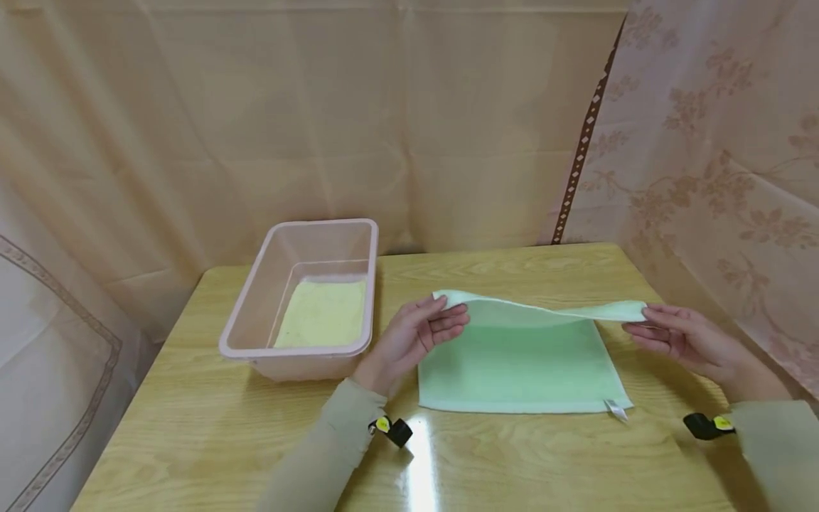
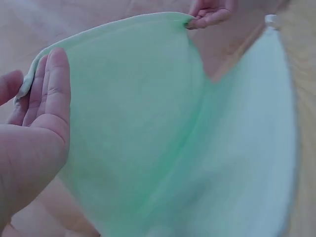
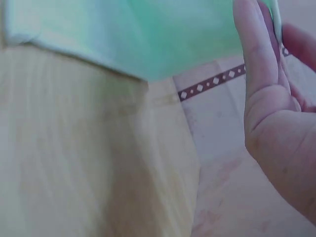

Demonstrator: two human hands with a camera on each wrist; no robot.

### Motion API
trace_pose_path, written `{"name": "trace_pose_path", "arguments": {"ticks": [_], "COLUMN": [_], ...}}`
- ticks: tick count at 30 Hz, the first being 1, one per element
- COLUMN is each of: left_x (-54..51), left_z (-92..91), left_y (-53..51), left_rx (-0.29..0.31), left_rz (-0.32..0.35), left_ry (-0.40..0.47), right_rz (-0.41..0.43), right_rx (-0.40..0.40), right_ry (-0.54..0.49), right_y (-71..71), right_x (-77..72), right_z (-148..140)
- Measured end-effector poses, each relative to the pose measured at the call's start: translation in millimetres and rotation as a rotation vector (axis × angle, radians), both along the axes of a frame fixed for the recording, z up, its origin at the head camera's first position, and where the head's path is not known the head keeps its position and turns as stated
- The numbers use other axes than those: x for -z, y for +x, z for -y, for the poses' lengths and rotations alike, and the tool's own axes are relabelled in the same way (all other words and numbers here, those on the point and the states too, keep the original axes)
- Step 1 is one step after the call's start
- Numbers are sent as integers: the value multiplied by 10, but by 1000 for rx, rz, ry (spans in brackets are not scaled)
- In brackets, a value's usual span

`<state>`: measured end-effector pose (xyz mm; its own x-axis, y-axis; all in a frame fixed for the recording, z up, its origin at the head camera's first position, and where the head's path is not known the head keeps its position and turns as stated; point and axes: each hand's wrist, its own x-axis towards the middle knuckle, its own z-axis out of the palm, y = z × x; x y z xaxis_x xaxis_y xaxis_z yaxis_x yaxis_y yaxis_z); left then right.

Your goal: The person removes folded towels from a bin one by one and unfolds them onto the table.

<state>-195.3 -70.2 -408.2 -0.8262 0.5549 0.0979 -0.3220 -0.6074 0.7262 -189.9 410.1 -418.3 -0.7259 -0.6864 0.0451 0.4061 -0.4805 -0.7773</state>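
Observation:
A mint green towel (image 1: 518, 370) lies partly on the table, its far edge raised in the air between both hands. The left hand (image 1: 416, 334) pinches the raised left corner between thumb and fingers. At the opposite corner, the right hand (image 1: 687, 338) pinches the same edge. In the left wrist view the towel (image 2: 133, 98) hangs from the held edge in a bend down toward its lower part. The right wrist view shows the thumb and fingers of the right hand (image 3: 276, 103) on either side of the towel's edge. A small white tag sticks out at the towel's near right corner.
A pale pink plastic basin (image 1: 301, 363) stands left of the towel, with a folded yellow cloth (image 1: 323, 313) inside. The wooden table (image 1: 211, 427) ends at a beige curtain (image 1: 275, 121) behind and a floral curtain (image 1: 736, 178) on the right.

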Motion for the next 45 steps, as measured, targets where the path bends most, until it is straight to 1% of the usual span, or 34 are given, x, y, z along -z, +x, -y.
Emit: {"name": "trace_pose_path", "arguments": {"ticks": [4,10,13,15,17,19,22,26,30,35,39,45], "left_x": [-27,-22,8,36,64,94,142,223,300,358,393,460], "left_z": [-94,-118,-113,-121,-138,-160,-187,-204,-212,-232,-252,-282], "left_y": [-181,-454,-569,-635,-686,-728,-770,-819,-864,-918,-957,-1014], "left_rx": [-58,-117,-131,-131,-131,-135,-148,-166,-186,-208,-233,-288], "left_rz": [23,45,89,126,153,172,188,239,289,338,392,444], "left_ry": [84,169,230,268,288,301,306,342,364,373,374,375], "right_rz": [28,132,204,260,316,363,408,449,527,620,683,690], "right_rx": [57,158,201,219,230,236,251,292,322,399,454,515], "right_ry": [-51,-99,-131,-174,-221,-264,-315,-370,-420,-429,-449,-491], "right_y": [-128,-352,-459,-519,-574,-630,-707,-785,-849,-940,-1006,-1045], "right_x": [-70,-181,-213,-218,-215,-202,-173,-128,-95,-51,10,104], "right_z": [90,236,296,331,374,427,514,605,675,791,891,995]}}
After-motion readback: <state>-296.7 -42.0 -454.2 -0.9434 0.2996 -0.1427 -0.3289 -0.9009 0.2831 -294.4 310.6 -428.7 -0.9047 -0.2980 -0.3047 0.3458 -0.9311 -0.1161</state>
